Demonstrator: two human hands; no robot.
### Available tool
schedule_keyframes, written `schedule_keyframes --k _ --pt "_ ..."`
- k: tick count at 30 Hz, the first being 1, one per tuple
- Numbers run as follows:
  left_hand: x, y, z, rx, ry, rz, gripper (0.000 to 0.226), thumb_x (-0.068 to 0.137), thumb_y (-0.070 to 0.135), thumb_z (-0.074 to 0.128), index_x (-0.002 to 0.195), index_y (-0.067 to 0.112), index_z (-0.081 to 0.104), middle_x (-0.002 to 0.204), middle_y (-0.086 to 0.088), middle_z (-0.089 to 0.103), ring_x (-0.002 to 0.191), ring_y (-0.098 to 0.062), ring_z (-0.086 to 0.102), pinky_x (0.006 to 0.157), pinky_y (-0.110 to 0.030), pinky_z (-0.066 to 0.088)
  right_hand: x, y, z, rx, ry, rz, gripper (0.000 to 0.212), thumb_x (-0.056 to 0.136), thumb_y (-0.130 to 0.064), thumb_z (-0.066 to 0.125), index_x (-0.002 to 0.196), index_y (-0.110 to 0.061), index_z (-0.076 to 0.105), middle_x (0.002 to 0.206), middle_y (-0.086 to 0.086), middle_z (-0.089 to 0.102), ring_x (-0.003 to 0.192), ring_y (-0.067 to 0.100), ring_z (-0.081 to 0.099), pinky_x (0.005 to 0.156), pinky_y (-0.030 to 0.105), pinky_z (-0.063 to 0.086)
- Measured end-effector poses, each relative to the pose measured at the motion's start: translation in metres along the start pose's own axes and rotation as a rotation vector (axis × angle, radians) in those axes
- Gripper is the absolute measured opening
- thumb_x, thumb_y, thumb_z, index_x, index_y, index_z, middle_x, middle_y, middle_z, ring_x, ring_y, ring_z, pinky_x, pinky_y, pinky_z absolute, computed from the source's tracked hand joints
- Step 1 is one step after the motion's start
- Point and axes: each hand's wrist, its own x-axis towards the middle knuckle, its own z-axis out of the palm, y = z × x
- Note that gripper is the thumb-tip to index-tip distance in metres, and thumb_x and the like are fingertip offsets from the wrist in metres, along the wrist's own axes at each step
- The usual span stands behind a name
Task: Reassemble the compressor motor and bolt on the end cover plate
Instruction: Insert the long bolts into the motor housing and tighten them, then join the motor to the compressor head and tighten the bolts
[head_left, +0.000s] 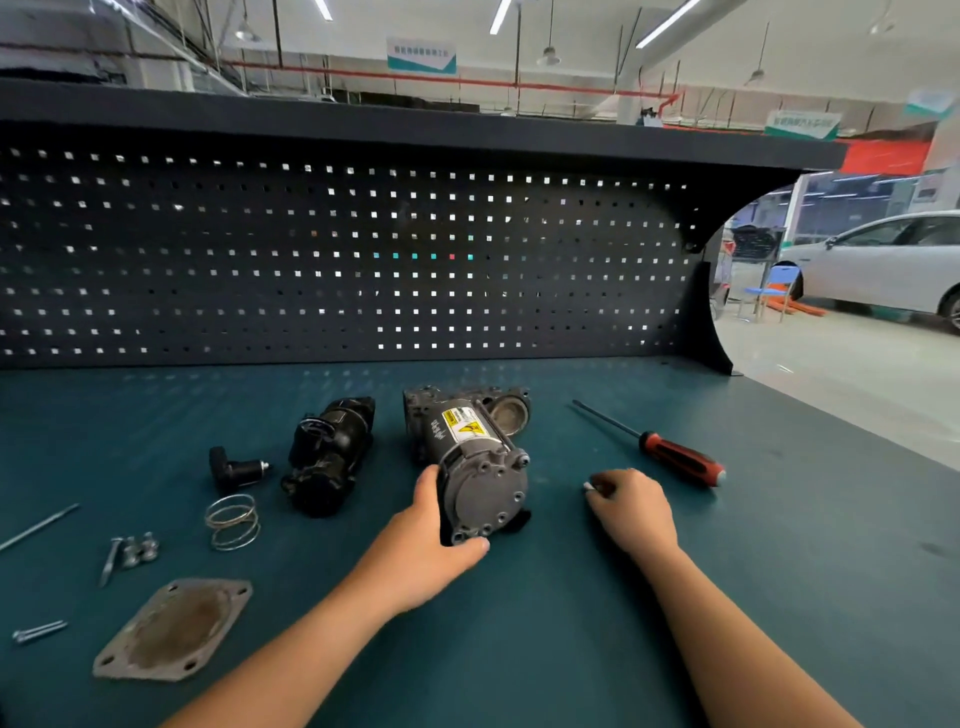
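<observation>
Early days imo: left hand (431, 535) wraps grey cylindrical compressor motor (483, 467), right hand (631, 506) pinches small pale bit (588, 486); flat grey metal cover plate (174, 631) & silver bolts (137, 550) lie loose.

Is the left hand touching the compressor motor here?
Touching. The head view shows the left hand gripping the near end of the compressor motor, skin pressed against the housing with no gap.

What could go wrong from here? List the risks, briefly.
1. The compressor motor lies on its round side, held only by the left hand; released, it may roll.
2. The small white part pinched by the right hand could slip away.
3. Loose bolts by the end cover plate could be swept off the bench.
</observation>
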Motion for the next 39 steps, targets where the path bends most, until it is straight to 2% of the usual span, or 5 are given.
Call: schedule_keyframes --k 13,17,21,29,39 --pt "0.010 -0.009 0.009 0.013 0.164 0.026 0.087 0.086 0.040 0.061 0.149 0.025 0.002 0.131 -0.001 0.053 0.114 -0.018 0.054 0.091 -0.026 0.043 0.013 0.025 -0.022 -0.346 0.128 0.093 0.028 0.096 -0.022 0.044 0.113 -0.005 0.060 0.118 0.013 0.052 0.112 0.030 0.048 0.079 0.034 0.042" --pt "0.009 -0.009 0.017 -0.040 0.180 0.046 0.094 0.077 0.035 0.072 0.148 0.024 0.011 0.133 0.005 0.054 0.120 -0.016 0.052 0.098 -0.032 0.044 -0.004 -0.008 -0.010 0.121 0.178 -0.099 0.042 0.091 -0.034 0.058 0.123 -0.008 0.058 0.118 0.010 0.058 0.110 0.022 0.053 0.087 0.029 0.040" --pt "0.011 -0.008 0.021 -0.072 0.242 0.050 0.088 0.077 0.028 0.073 0.146 0.023 0.018 0.130 0.001 0.057 0.118 -0.020 0.054 0.096 -0.035 0.045 -0.028 -0.057 0.005 0.702 -0.253 -0.051 0.054 0.088 -0.048 0.053 0.135 -0.022 0.046 0.120 -0.010 0.054 0.112 0.006 0.051 0.092 0.019 0.033" --pt "0.007 -0.004 0.019 -0.074 0.260 0.047 0.070 0.077 0.032 0.068 0.136 0.028 0.032 0.108 0.002 0.067 0.100 -0.022 0.063 0.076 -0.028 0.048 -0.039 -0.071 0.023 0.645 -0.255 -0.135 0.033 0.073 -0.048 0.072 0.101 -0.040 0.057 0.089 -0.029 0.061 0.080 -0.023 0.053 0.066 -0.002 0.040" --pt "-0.002 -0.009 -0.001 -0.065 0.298 0.155 0.069 0.070 0.026 0.071 0.134 0.028 0.044 0.105 0.006 0.069 0.100 -0.016 0.063 0.085 -0.031 0.051 -0.048 -0.078 0.015 0.771 -0.217 -0.067 0.028 0.065 -0.056 0.072 0.079 -0.032 0.070 0.078 -0.021 0.071 0.080 -0.004 0.066 0.061 0.006 0.045"
